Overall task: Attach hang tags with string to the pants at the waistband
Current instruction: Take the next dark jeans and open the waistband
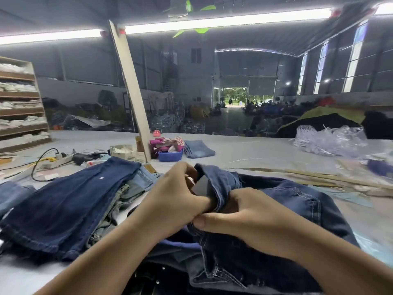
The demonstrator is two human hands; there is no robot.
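Denim, dark and heavy, fills the near half of the white table (265, 150) — the pants (297, 205) being worked lie bunched right in front of the person, with the waistband (217, 184) lifted off the heap and folded over between both hands. That raised fold is the landmark for everything else.

Just left of the fold, the left hand (178, 192) has its fingers curled in, pinching near the fold's upper edge against a dark flat card, probably the hang tag (202, 186); it stands tucked behind the fold. I cannot make out any string. Directly below the fold, the right hand (240, 218) grips the cloth, thumb pressed along the lower edge and fingers wrapped under. Holding the band up and taut like this looks meant to expose a loop or seam for the tie, and to keep the fabric from sagging while the other hand works.

Further left of the fold, a stack of folded jeans (70, 201) lies flat — judging by its neatness, finished or waiting pairs. Beyond the fold, toward the table's far side, sit a blue tray (170, 156) of bright scraps, a small folded denim piece (198, 148), a white box (124, 152) and a power strip (60, 161). Far right of it, crumpled clear plastic (327, 141).
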